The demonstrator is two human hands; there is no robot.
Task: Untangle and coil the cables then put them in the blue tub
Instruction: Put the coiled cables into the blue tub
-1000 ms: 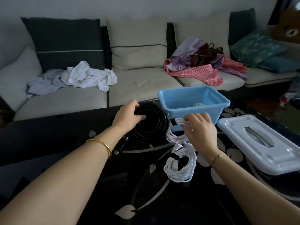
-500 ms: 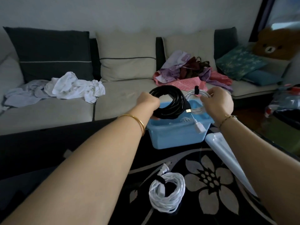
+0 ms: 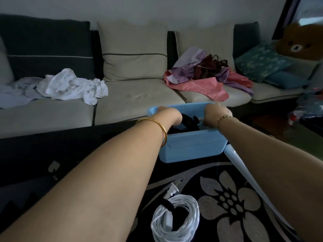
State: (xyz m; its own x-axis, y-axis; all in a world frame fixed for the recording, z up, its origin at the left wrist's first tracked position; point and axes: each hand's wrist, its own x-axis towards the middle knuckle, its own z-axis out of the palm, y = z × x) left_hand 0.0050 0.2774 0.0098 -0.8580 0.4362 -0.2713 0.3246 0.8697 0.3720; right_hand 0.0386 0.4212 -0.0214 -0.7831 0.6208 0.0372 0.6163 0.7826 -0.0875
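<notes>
The blue tub (image 3: 192, 147) stands on the dark flowered table (image 3: 227, 198) in front of the sofa. Both my hands reach down into it. My left hand (image 3: 168, 116) grips the black cable coil (image 3: 189, 121), which now lies inside the tub. My right hand (image 3: 215, 113) is curled at the tub's right side, and a bit of the white cable (image 3: 201, 119) it holds shows beside it; its fingers are hidden below the rim. Another coiled white cable (image 3: 176, 219), bound with a black tie and with its plug sticking out, lies on the table near me.
The tub's white lid (image 3: 235, 159) lies on the table just right of the tub, under my right forearm. Behind the table is the sofa (image 3: 132, 100) with white cloths (image 3: 70, 86) at left and a red and purple clothes pile (image 3: 202, 75) at right.
Both hands have lowered the black coil and the white cable from above the tub down into it. The other white coil stays on the table.
</notes>
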